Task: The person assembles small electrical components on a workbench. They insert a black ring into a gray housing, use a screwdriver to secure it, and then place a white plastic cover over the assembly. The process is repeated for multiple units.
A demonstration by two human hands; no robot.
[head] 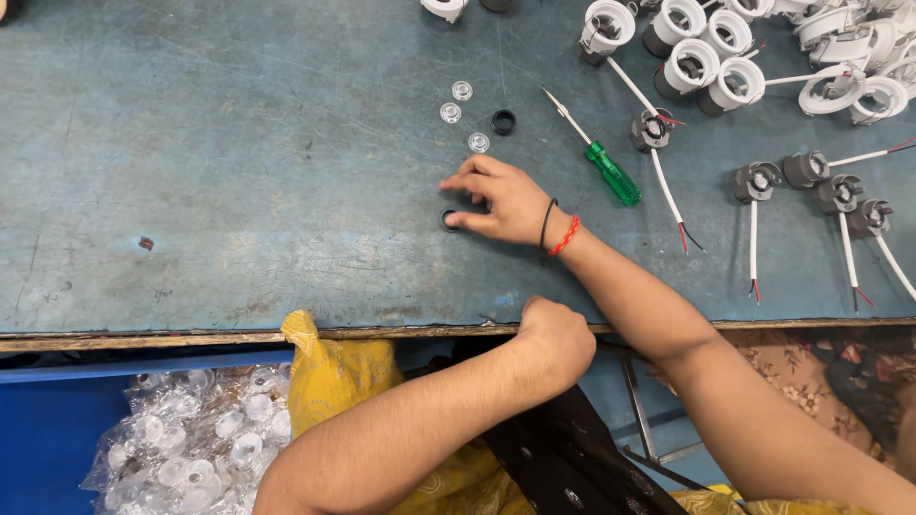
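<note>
The right hand's fingers (458, 221) are pinched lightly on a small black ring-shaped plastic part (448, 219) lying flat on the worn blue-green desk (239, 172), a little in from its near edge and about midway along it; thumb and forefinger close on the ring's rim while the other fingers spread above. The right hand (504, 202) wears a black and a red thread band at the wrist. To do this well, I judge the ring should be kept flat and pressed evenly, not tilted.

The left hand (553, 339) is closed into a loose fist resting on the desk's near edge; whether it holds anything I cannot tell.

Beyond the right fingers lie three small clear round plastic lenses (462, 91) and a second black ring (504, 121), then a green-handled screwdriver (611, 172). Toward the far right corner sit grey lamp holders with white wires (756, 181) and white round housings (725, 81).

Below the near edge, a clear plastic bag of lenses (191, 448) rests in a blue bin (48, 429); no labels show.
</note>
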